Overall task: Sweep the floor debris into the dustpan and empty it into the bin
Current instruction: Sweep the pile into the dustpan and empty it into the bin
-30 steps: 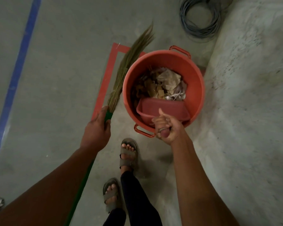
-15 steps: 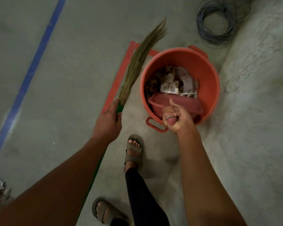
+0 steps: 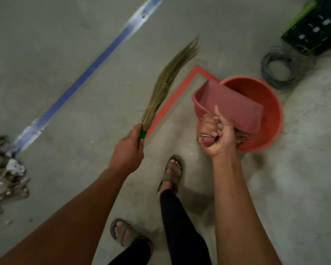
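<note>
Hands (image 3: 126, 150) (image 3: 217, 137): one broom (image 3: 168, 81), one dustpan (image 3: 230, 104).

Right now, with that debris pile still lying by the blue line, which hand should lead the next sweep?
Left. The left hand grips the broom, on the debris pile's side; the right hand holds the dustpan over the bin.

The dustpan (image 3: 229, 104) and the right hand (image 3: 216, 136) hide most of the bin's (image 3: 271, 111) inside. The debris pile (image 3: 4, 175) is cut by the left edge.
</note>
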Motion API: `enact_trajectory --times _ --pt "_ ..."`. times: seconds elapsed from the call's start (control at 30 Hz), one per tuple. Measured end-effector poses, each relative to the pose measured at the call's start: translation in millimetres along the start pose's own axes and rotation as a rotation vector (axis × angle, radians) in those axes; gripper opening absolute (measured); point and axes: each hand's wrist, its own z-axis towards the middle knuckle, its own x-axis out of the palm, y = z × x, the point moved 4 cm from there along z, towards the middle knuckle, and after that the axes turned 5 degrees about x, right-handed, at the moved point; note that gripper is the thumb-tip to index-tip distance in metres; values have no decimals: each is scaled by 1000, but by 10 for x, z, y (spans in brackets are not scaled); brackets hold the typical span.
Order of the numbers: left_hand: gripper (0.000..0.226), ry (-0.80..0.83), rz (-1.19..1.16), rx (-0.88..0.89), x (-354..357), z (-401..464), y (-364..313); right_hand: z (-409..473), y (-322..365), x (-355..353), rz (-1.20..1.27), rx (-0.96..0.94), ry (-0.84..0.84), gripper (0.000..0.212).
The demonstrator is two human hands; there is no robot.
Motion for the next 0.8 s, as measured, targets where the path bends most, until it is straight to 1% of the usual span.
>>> enact_trajectory --times 0.1,0.23,0.47,0.63,0.8 --pt "56 -36 -17 -54 -288 -385 365 150 -657 172 -74 97 34 42" --pt "58 -76 -46 -174 -661 -974 967 334 -1693 279 -262 171 -18 47" --pt "63 -115 -120 -344 -997 -1965 2148 627 -3345 300 -524 359 -58 40" --pt "62 -191 -161 -478 -1155 -2517 2818 910 -4290 293 -654 532 -44 39" --pt "61 -296 -209 -578 -1258 -2791 3375 1268 -5052 213 -740 633 -78 39"
